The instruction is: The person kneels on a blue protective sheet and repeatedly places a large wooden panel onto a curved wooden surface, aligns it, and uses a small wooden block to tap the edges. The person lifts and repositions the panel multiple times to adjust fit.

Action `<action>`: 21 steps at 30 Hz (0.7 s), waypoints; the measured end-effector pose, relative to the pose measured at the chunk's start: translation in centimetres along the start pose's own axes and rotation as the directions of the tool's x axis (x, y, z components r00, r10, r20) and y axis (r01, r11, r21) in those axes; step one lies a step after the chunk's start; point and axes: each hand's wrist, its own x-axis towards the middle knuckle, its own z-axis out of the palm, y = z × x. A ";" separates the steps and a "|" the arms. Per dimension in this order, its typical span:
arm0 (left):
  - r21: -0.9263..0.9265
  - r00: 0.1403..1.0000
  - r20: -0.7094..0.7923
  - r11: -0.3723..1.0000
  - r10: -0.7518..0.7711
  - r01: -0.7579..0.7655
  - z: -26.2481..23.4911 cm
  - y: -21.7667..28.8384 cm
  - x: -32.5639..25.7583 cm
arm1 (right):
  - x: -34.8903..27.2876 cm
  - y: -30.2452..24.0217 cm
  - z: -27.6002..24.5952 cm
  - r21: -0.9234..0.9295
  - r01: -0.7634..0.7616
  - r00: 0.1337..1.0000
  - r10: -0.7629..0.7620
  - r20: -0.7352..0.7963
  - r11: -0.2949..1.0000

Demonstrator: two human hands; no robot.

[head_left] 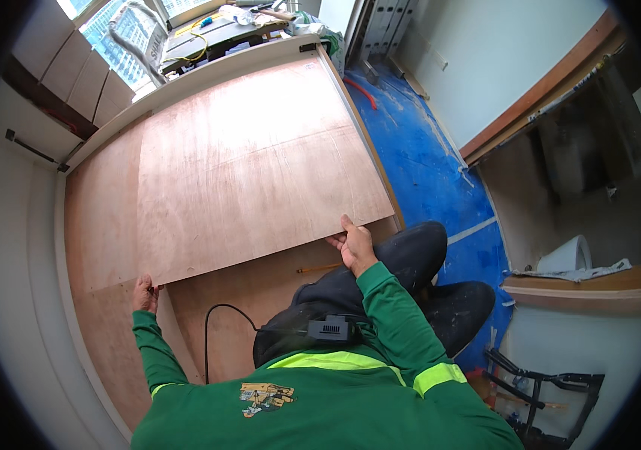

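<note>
A large sheet of reddish plywood [260, 165] lies in front of me inside a low pale frame. Its near edge is gripped by my right hand [355, 246] close to the right corner, thumb on top and fingers below. Farther left along that edge, my left hand [145, 294] is closed on the sheet. Below the edge a second plywood surface [208, 330] shows at a lower level, and a thin yellow-orange pencil-like stick [319, 268] rests there. What lies under the sheet is hidden.
Blue floor covering [418, 157] runs along the right, with a red hose [361, 94] on it. A black box with a cable [331, 328] sits at my waist. Cluttered tools lie on a workbench [223, 37] by the window. A white toilet [566, 255] stands beyond the right doorway.
</note>
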 end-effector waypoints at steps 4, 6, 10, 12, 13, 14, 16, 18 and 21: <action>-0.079 0.982 -0.190 0.997 0.000 -0.015 2.1 -1.4 3.1 | 1.6 0.2 1.3 -0.066 0.067 0.997 -0.069 -0.035 0.996; -0.080 0.993 -0.112 0.996 0.020 -0.029 3.1 -1.4 5.6 | 4.0 -0.8 1.8 -0.108 0.097 0.995 -0.100 -0.025 0.989; 0.063 0.999 0.047 0.998 -0.005 0.002 3.2 0.0 9.4 | 6.9 -2.6 2.6 -0.169 0.098 0.994 -0.104 -0.027 0.981; 0.103 0.998 0.018 0.993 -0.059 0.057 4.8 -1.3 8.6 | 6.5 -2.9 2.6 -0.219 0.050 0.998 -0.059 -0.031 0.974; 0.163 0.997 -0.042 0.984 -0.063 0.069 4.6 -1.4 8.6 | 6.2 -3.2 2.4 -0.246 0.015 1.000 -0.016 -0.001 0.969; 0.221 0.993 -0.101 0.972 -0.063 0.084 4.4 -1.5 8.7 | 5.9 -3.4 2.2 -0.275 -0.019 0.999 0.028 0.028 0.961; 0.333 0.975 -0.214 0.935 -0.051 0.122 3.9 -1.2 9.1 | 5.3 -3.5 2.0 -0.283 -0.024 0.998 0.038 0.045 0.959; 0.439 0.972 -0.233 0.894 0.014 0.093 1.3 0.4 10.1 | 5.3 -3.4 2.4 -0.264 -0.016 0.993 0.047 0.112 0.964; 0.605 0.995 -0.103 0.793 -0.014 0.074 1.5 1.1 11.3 | 6.0 -2.9 0.8 -0.251 0.034 0.987 0.007 0.160 0.967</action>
